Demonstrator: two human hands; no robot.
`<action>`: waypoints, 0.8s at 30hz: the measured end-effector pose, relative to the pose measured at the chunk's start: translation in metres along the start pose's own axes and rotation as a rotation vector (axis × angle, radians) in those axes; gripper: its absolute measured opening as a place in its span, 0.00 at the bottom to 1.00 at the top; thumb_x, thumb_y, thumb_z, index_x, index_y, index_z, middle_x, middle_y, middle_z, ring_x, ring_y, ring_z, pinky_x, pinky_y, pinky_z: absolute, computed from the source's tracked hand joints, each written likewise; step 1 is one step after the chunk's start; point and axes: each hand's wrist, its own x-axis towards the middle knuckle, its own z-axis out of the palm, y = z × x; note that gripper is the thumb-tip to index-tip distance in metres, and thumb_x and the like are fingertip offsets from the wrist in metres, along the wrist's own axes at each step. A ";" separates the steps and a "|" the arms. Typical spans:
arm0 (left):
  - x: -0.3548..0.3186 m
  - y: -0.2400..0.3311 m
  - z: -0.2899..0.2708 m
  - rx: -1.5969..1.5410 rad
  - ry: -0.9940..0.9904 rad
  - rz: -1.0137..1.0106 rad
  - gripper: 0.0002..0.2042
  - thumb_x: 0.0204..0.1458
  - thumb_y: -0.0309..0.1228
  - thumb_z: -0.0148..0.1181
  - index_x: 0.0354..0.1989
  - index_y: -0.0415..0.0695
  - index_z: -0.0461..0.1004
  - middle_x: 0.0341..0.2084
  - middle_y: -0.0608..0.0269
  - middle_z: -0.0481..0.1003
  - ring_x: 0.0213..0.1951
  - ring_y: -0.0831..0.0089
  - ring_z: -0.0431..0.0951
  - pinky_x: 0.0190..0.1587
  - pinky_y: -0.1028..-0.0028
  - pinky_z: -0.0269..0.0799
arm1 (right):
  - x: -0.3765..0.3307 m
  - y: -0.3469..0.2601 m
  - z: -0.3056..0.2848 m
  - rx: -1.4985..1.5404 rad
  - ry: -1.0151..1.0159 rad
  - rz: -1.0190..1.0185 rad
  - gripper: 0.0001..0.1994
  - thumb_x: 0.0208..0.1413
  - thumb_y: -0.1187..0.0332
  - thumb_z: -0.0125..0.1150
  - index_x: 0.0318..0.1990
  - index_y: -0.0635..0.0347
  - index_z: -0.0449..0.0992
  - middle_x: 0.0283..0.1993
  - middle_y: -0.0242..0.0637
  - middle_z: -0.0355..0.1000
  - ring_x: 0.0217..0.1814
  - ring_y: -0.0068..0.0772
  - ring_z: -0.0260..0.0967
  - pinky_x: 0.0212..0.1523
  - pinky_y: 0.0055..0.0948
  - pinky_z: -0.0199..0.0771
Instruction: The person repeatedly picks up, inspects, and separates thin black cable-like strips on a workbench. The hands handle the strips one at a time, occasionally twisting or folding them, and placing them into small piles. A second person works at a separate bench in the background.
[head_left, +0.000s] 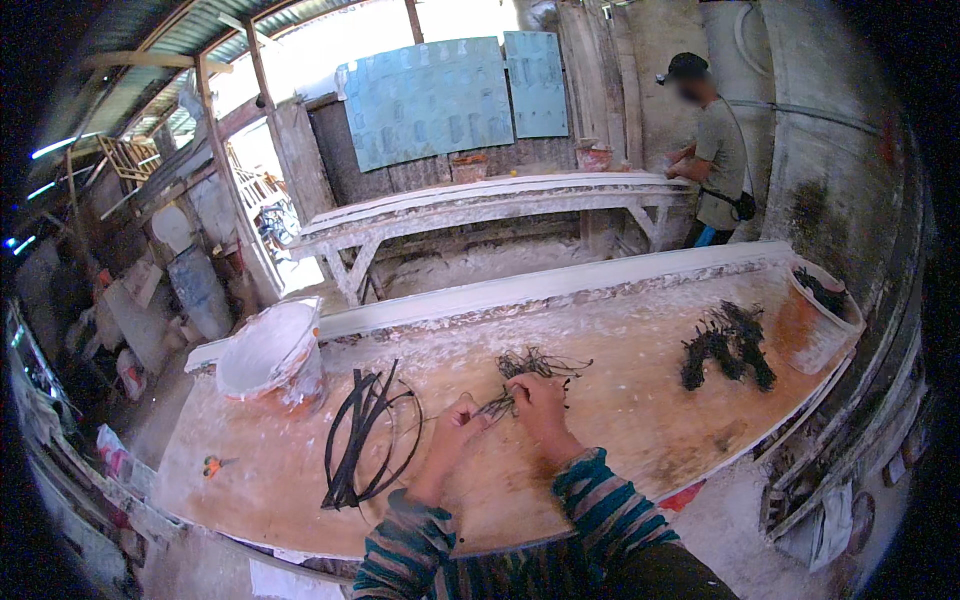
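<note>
A: Pinching a small bunch of thin dark wire strands (500,403) between both hands. Left hand (455,425) grips the near end, right hand (537,400) clamps the far end. Fingers closed on the strands on both sides.

B: Where's the stock?

A: On the plaster-dusted worktable (620,420), right in front of me. A loose tangle of the same wire (535,362) lies just beyond my right hand; the strands I hold run into it.

B: Step?

A: By my read, separating or twisting one bundle out of the tangle. Not free of it yet.

B: Next move needs what?

A: Probably a firm hold on the left while the right draws or twists; thin strands snag easily, so a slow pull.

B: Anything else nearby?

A: Black curved strips (365,435) to my left, lying flat. White bucket (270,355) beyond them, tilted. Orange-handled cutters (213,464) near the left table edge. Pile of dark finished bundles (728,345) well to the right, next to an orange pail (822,318). Another person (712,150) stands at the far bench (480,200), well apart from me.
</note>
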 end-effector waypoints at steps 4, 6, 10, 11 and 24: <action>0.011 -0.001 -0.021 0.188 0.290 0.196 0.06 0.42 0.21 0.56 0.21 0.44 0.66 0.16 0.75 0.63 0.20 0.88 0.60 0.22 0.85 0.54 | -0.002 0.005 0.003 0.363 -0.174 0.377 0.04 0.46 0.72 0.58 0.30 0.60 0.72 0.26 0.31 0.70 0.30 0.22 0.65 0.36 0.22 0.63; 0.014 0.000 -0.032 0.194 0.427 0.118 0.05 0.41 0.21 0.57 0.21 0.44 0.66 0.16 0.74 0.64 0.20 0.87 0.60 0.23 0.85 0.55 | -0.002 0.007 0.002 0.547 -0.277 0.468 0.05 0.46 0.71 0.59 0.29 0.62 0.72 0.26 0.28 0.70 0.31 0.17 0.64 0.36 0.19 0.63; 0.019 -0.015 -0.052 0.204 0.574 0.101 0.04 0.40 0.21 0.58 0.23 0.42 0.69 0.16 0.73 0.65 0.21 0.85 0.63 0.25 0.84 0.58 | -0.002 -0.013 -0.005 0.964 -0.638 0.364 0.04 0.48 0.72 0.56 0.29 0.64 0.73 0.35 0.32 0.70 0.38 0.21 0.65 0.42 0.21 0.63; 0.018 -0.015 -0.053 0.227 0.569 0.088 0.04 0.40 0.21 0.58 0.23 0.42 0.69 0.17 0.72 0.67 0.22 0.84 0.64 0.25 0.83 0.59 | -0.005 -0.028 -0.010 1.005 -0.714 0.344 0.04 0.49 0.73 0.56 0.29 0.64 0.73 0.37 0.33 0.70 0.39 0.22 0.65 0.43 0.21 0.63; 0.011 0.003 -0.029 0.322 0.378 0.037 0.02 0.41 0.20 0.58 0.24 0.38 0.72 0.22 0.64 0.74 0.23 0.81 0.71 0.28 0.82 0.65 | -0.013 -0.028 -0.005 0.959 -0.941 0.376 0.03 0.46 0.77 0.58 0.30 0.63 0.72 0.35 0.34 0.70 0.38 0.23 0.67 0.40 0.22 0.67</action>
